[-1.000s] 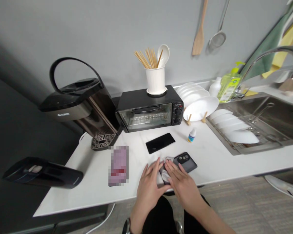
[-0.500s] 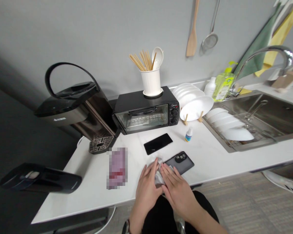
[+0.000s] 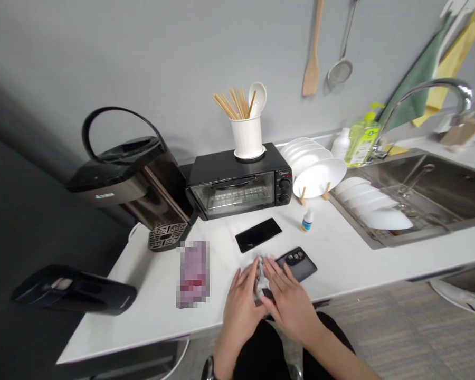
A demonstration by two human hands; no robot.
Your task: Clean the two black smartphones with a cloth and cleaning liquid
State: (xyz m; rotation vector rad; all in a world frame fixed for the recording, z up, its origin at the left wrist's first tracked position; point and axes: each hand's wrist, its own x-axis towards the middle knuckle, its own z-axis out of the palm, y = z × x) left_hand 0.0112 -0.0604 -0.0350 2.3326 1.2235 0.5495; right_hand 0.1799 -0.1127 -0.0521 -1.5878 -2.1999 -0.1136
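My left hand [image 3: 241, 303] and my right hand [image 3: 291, 303] lie side by side at the counter's front edge, fingertips close together. Between them they hold a crumpled, whitish see-through plastic wrapper [image 3: 260, 277]; a small dark patch shows in its lower part. Most of the wrapper is hidden under the fingers. Just right of my right fingers lies a dark phone [image 3: 302, 265] with its camera side up. Beyond my hands a black-screened phone [image 3: 258, 235] lies flat on the counter. A small white bottle [image 3: 306, 220] with a blue and yellow label stands behind, to the right.
A black toaster oven [image 3: 237, 192] carries a white cup [image 3: 247, 136] of chopsticks. To the left are a water dispenser [image 3: 136, 179], a blurred-out purple item [image 3: 193, 272] and a dark bottle-like object [image 3: 75, 290]. Racked plates [image 3: 319, 177] and a sink [image 3: 439, 211] are on the right.
The fingertips have shifted slightly, and the wrapper between them looks narrower and more bunched, with a dark patch now showing. The whole view has moved a little; other things stay put.
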